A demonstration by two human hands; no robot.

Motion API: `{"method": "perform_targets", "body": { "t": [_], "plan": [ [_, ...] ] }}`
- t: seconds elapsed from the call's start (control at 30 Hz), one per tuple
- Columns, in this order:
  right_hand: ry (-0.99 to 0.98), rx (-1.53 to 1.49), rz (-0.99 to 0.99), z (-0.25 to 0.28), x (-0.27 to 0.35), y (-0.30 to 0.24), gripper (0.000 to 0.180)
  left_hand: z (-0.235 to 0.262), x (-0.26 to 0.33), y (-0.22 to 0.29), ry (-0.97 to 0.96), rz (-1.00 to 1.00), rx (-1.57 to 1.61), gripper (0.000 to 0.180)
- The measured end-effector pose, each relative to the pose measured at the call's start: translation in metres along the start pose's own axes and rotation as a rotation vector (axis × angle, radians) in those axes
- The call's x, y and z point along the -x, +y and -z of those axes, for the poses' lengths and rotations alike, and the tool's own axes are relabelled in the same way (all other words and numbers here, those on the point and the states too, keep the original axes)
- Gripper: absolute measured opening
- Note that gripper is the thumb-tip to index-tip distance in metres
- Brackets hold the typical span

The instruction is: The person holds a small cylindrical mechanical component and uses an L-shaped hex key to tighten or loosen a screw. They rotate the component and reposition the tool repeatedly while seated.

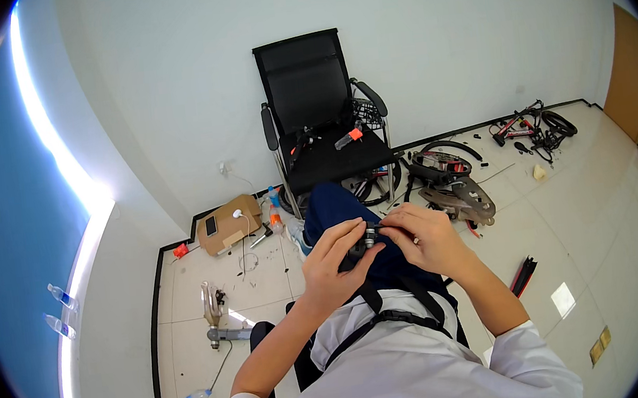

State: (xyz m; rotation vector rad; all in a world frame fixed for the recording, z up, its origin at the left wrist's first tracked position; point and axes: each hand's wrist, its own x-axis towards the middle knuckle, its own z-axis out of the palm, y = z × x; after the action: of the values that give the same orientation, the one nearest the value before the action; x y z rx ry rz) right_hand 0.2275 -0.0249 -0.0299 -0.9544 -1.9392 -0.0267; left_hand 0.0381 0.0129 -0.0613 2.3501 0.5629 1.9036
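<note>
Lengthwise, banded part (370, 237) pointing away, in left fingers (344, 233)

wht tee (430, 366), blk buckled straps (400, 316), navy trousers (332, 207)

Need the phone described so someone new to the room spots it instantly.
Find the black chair by the wall; left of it, brown cardboard lies on the floor. The phone is on the cardboard's left side: a dark, flat rectangle, unlike the round white piece to its right.
</note>
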Motion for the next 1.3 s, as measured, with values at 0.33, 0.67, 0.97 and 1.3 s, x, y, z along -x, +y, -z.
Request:
{"method": "perform_targets", "body": {
  "t": [0.33, 0.67, 0.97, 1.3],
  "plan": [
    [-0.002, -0.075, -0.033, 0.004, -0.003, -0.009, 0.014, 0.000, -0.009, 0.008, -0.004, 0.058, 0.000, 0.034],
    [-0.133, -0.223, -0.102, 0.004, -0.004, -0.017, 0.018, -0.003, -0.004, 0.002, 0.025, 0.128, -0.043, 0.012],
    [-0.356, -0.942, -0.470, 0.023, -0.008, 0.000, 0.020, 0.025, -0.020, -0.010, 0.209, 0.241, -0.025, 0.008],
    [-0.167, -0.681, -0.375, 0.018, -0.005, -0.004, 0.019, 0.030, -0.029, 0.000, 0.117, 0.428, 0.095, 0.010]
  ]
}}
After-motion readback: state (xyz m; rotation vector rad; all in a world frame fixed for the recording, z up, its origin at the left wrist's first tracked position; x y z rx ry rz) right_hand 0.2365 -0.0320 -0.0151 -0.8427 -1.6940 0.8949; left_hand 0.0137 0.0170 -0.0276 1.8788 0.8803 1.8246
